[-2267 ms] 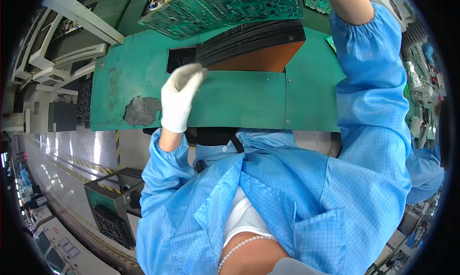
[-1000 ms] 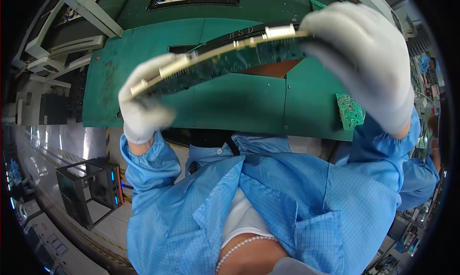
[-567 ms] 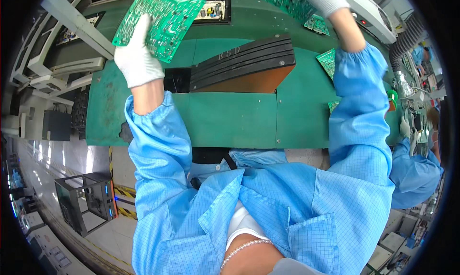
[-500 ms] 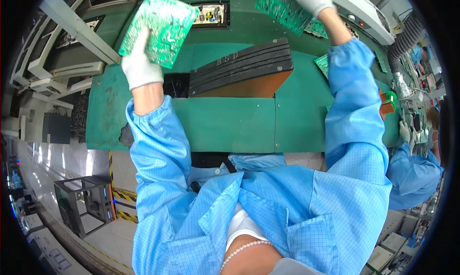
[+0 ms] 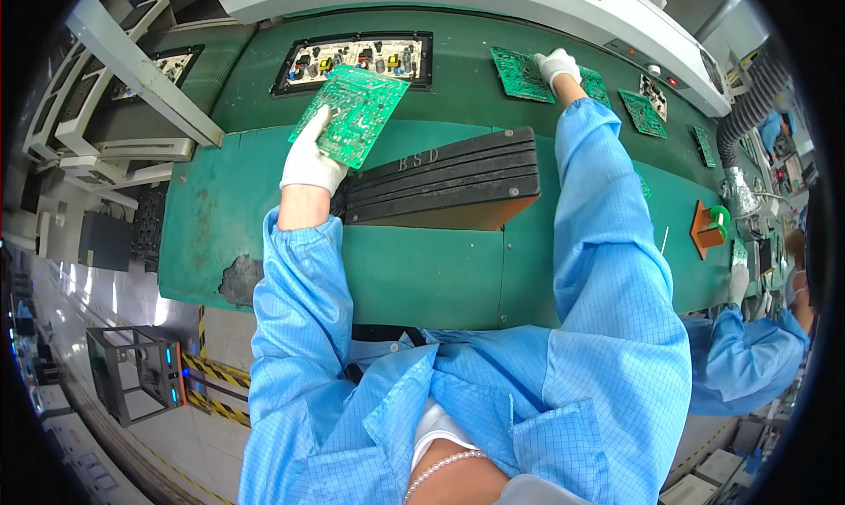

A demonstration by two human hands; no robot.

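The green circuit board is up in front of you, left of centre, over the lower edge of a black-framed assembly as you look down. Its long axis slants from near left to far right, a little longer than it is wide, with the face dotted with solder points turned up toward you. Any print on it is too small to read. Your gloved left hand pinches it by the near-left edge, thumb laid along the face, the other fingers hidden beneath.

Your gloved right hand is at the right side of a second board on the dark green surface beyond the bench; its fingers are curled, but you can't tell from here whether they grip. Just right of that hand is a third board, and farther right a fourth.

Nearer you, the black layered block carries short pale lettering along its top edge, slanting up to the right. It sits on the green bench mat.
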